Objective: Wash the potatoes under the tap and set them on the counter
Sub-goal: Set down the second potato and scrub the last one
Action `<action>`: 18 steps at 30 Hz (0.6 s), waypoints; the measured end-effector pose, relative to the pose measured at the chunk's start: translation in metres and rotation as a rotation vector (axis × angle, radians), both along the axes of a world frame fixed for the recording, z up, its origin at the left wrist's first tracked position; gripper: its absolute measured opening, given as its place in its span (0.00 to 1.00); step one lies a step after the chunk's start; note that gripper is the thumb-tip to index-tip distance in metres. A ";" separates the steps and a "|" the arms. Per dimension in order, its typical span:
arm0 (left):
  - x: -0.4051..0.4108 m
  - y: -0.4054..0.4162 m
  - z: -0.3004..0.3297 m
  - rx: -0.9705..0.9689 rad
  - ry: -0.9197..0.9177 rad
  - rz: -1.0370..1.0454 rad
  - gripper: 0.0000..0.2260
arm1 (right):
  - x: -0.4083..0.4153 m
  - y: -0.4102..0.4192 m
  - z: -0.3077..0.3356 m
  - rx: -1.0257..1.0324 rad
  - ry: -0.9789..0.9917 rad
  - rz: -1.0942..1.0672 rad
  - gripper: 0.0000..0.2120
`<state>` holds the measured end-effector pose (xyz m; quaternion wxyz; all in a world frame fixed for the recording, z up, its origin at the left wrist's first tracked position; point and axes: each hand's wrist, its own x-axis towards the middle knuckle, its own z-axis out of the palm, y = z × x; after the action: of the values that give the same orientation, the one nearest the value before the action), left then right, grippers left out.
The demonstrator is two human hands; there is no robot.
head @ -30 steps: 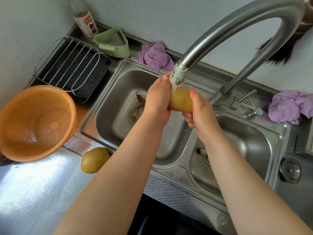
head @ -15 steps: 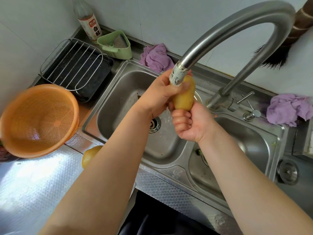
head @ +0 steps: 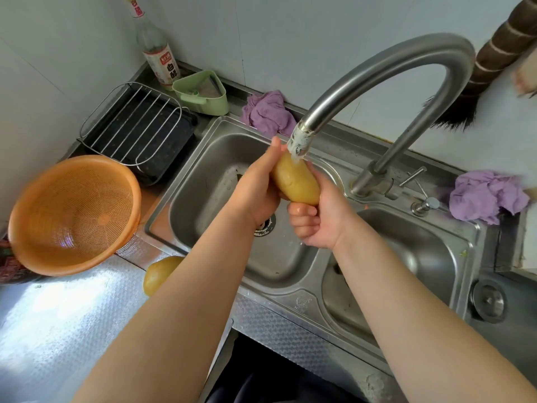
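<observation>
**Under the tap: one potato in both hands, one on the bench**

Beneath the spout of the tap (head: 299, 141), both hands grip one potato (head: 295, 181) over the left basin of the double sink (head: 305, 298). The left hand (head: 255, 193) wraps the potato's left side, its thumb pointing up toward the spout. The right hand (head: 319, 216) clasps the lower right end, fingers curled underneath. The potato is tilted, its upper end just under the spout, where a short stream of water strikes it.

A second potato (head: 158, 274) lies on the bench (head: 58, 330) at the near left corner of the sink, partly hidden by the left forearm.

Left of that, an orange colander (head: 72, 216) sits tilted on the bench, its opening facing up and to the right. Farther back on the left, a wire rack (head: 130, 123) rests on a dark tray. Behind it stand a bottle (head: 158, 56) with a red and white label and a green holder (head: 203, 94). A purple cloth (head: 267, 112) lies at the far rim of the sink, and another purple cloth (head: 488, 196) lies to the right of the tap base. A round metal sink plug (head: 489, 301) sits on the bench at the right.
</observation>
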<state>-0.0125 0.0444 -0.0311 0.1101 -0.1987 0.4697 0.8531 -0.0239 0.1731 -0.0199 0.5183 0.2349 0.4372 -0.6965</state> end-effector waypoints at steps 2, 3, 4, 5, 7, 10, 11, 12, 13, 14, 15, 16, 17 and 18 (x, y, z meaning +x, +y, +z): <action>0.007 0.000 -0.008 -0.001 0.068 -0.095 0.21 | 0.001 0.000 -0.004 -0.065 -0.095 -0.060 0.31; 0.009 0.000 -0.012 -0.057 0.051 -0.101 0.27 | 0.001 -0.001 -0.005 -0.035 -0.108 -0.083 0.31; 0.010 0.003 -0.014 -0.135 0.022 -0.088 0.33 | 0.001 -0.002 -0.008 0.032 -0.082 -0.089 0.32; 0.012 0.006 -0.014 -0.201 -0.006 -0.064 0.37 | 0.000 -0.004 -0.011 0.134 -0.005 -0.068 0.34; 0.013 0.009 -0.014 -0.221 -0.070 0.005 0.36 | -0.003 -0.004 -0.019 0.416 0.239 0.042 0.37; 0.011 0.007 -0.017 -0.124 -0.179 0.050 0.20 | -0.006 0.010 -0.033 0.671 0.452 0.118 0.25; 0.010 0.005 -0.017 -0.133 -0.203 0.025 0.18 | -0.007 0.019 -0.039 0.703 0.463 0.113 0.18; 0.010 0.003 -0.019 -0.173 -0.222 -0.004 0.18 | -0.006 0.029 -0.046 0.728 0.464 0.086 0.13; 0.010 0.002 -0.021 -0.233 -0.239 -0.034 0.21 | -0.006 0.039 -0.051 0.755 0.463 0.041 0.10; 0.012 0.001 -0.022 -0.304 -0.257 -0.056 0.25 | -0.005 0.049 -0.056 0.786 0.462 -0.006 0.08; 0.014 0.001 -0.024 -0.378 -0.278 -0.068 0.28 | -0.005 0.058 -0.060 0.816 0.462 -0.046 0.07; 0.017 0.000 -0.026 -0.467 -0.301 -0.079 0.32 | -0.005 0.065 -0.063 0.838 0.460 -0.072 0.08; 0.021 -0.001 -0.027 -0.578 -0.315 -0.097 0.33 | -0.005 0.072 -0.065 0.850 0.454 -0.086 0.09; 0.026 -0.004 -0.027 -0.708 -0.312 -0.138 0.33 | -0.005 0.077 -0.067 0.856 0.451 -0.094 0.10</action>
<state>0.0131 0.0403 -0.0585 0.1618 -0.3196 0.7249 0.5883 -0.0290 0.2497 -0.0870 0.2355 0.2896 0.7749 -0.5101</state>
